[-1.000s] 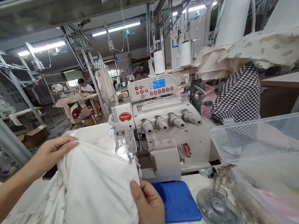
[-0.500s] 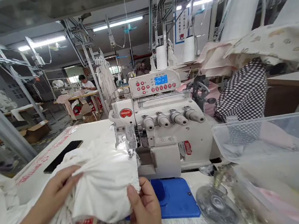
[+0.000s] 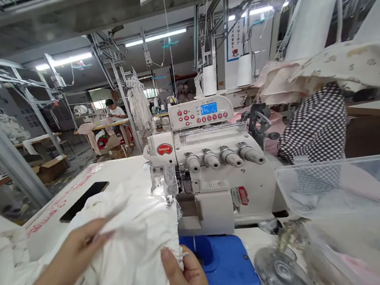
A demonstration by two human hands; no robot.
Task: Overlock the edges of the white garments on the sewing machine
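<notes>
Pinching the white fabric between closed fingers, the right hand is nearer the edge running forward to the overlock machine; the left hand, fingers curled, grips bunched folds.

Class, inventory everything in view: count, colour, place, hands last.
Sewing machine: one, white, centre
Cloth: one bunch, white, between the hands
Table: one, white, beneath
Phone: one, black, left of cloth
Plastic piece: one, blue, right of cloth
Round object: one, clear, beside box
Plastic box: one, clear, far right
Thread cones: at least two, white, behind machine
Checked fabric: one, black-and-white, behind box
Cartons: at least two, brown, left floor
Co-worker: one, white top, background left
Tube lights: several, white, overhead
Left hand: one, bare, gripping cloth
Right hand: one, bare, gripping cloth
</notes>
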